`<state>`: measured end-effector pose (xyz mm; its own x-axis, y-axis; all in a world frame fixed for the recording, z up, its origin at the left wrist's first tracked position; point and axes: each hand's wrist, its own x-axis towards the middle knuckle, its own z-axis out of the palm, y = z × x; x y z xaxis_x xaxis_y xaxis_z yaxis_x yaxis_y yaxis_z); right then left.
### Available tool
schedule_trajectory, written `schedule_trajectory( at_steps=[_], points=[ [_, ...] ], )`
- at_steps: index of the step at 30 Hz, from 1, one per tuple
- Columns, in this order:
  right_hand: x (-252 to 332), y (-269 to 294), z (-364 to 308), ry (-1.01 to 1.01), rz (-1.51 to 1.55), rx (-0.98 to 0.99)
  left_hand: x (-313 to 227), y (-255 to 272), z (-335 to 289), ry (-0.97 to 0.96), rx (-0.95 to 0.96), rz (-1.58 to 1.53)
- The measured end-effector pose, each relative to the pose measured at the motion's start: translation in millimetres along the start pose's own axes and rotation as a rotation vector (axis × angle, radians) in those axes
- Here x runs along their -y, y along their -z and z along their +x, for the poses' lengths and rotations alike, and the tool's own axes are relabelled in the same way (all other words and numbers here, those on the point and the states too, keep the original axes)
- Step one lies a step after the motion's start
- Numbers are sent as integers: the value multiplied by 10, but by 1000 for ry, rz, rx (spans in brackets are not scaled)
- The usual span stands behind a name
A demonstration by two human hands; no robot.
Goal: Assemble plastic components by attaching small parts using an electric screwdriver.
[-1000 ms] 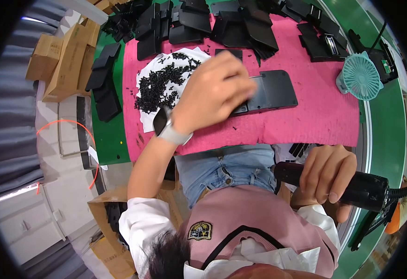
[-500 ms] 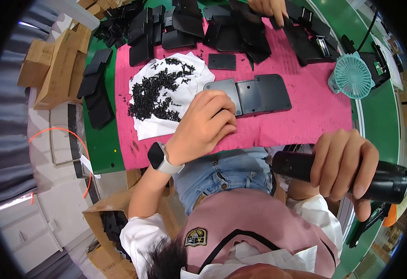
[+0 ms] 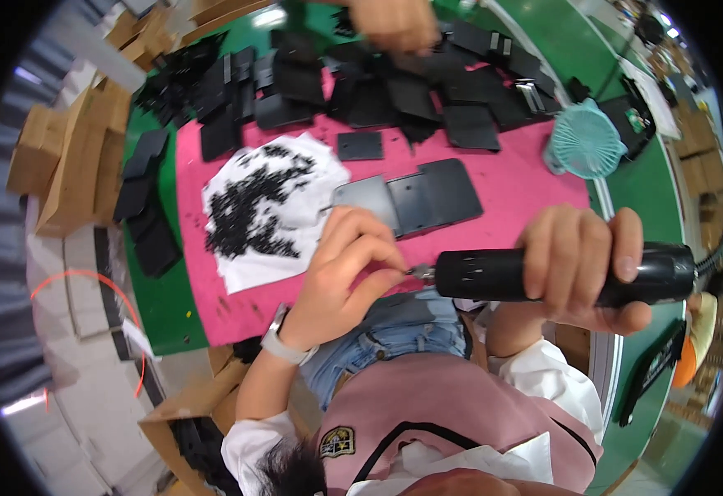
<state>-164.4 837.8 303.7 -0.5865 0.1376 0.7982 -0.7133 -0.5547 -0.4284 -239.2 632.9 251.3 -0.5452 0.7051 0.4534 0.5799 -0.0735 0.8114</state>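
1. Both my hands have moved since half a second ago: my left hand (image 3: 349,269) has come back from the grey plate (image 3: 370,197), and my right hand (image 3: 580,260) has brought the driver (image 3: 481,274) across to meet it.
2. My left thumb and forefinger press together at the driver's tip, pinching what looks like a small dark screw (image 3: 412,271); my right fingers wrap firmly around the driver's body.
3. Black case (image 3: 444,190) and grey plate lie together on the pink mat (image 3: 510,207), just beyond my hands, touched by no tool.
4. Progress, as I judge it: the screw is being fitted to the tip, not driven. I cannot tell how many are already in the case; plenty of loose screws (image 3: 250,207) remain on the white cloth (image 3: 250,274).
5. Another person's hand (image 3: 399,23), blurred, now hangs over the black panels (image 3: 295,74), farther left than before.
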Motion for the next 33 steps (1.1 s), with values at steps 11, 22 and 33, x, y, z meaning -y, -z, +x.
schedule_trajectory(
  at_steps=[11, 22, 33],
  points=[
    [-3, -41, 23, -81, 89, 110, 18, -68, -69, 83, 4, -65],
    [-266, 266, 464, -244, -198, 104, 239, 77, 414, 80, -101, 581],
    [-457, 233, 513, -368, -298, 17, 470, -33, 456, 274, -42, 237]
  ],
)
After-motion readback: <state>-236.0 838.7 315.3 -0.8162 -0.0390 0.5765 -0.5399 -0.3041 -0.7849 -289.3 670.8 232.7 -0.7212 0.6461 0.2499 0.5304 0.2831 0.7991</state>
